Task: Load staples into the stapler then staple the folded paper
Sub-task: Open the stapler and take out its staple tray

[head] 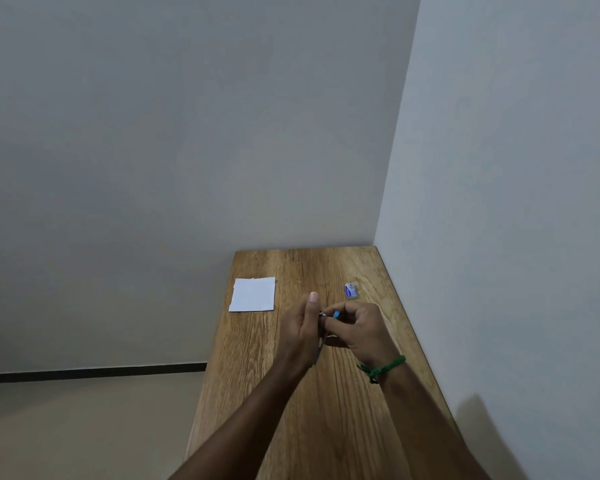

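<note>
A small stapler (pixel 333 314), blue plastic with a metal tip, sits pinched between the left hand (pixel 303 336) and right hand (pixel 359 329) above the grained wooden table (pixel 326 410). Left of the hands lies square white folded paper (pixel 253 294); beyond the right hand, a small blue staple box (pixel 351 291).

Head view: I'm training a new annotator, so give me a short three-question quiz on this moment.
1. True or false: the folded paper lies flat on the table, untouched.
2. Which wrist wears the green band? A) left B) right
3. Fill in: the staple box lies toward the table's ____ edge.

Key: 1 true. 2 B. 3 right. Both the left hand and right hand hold the small blue stapler.
</note>
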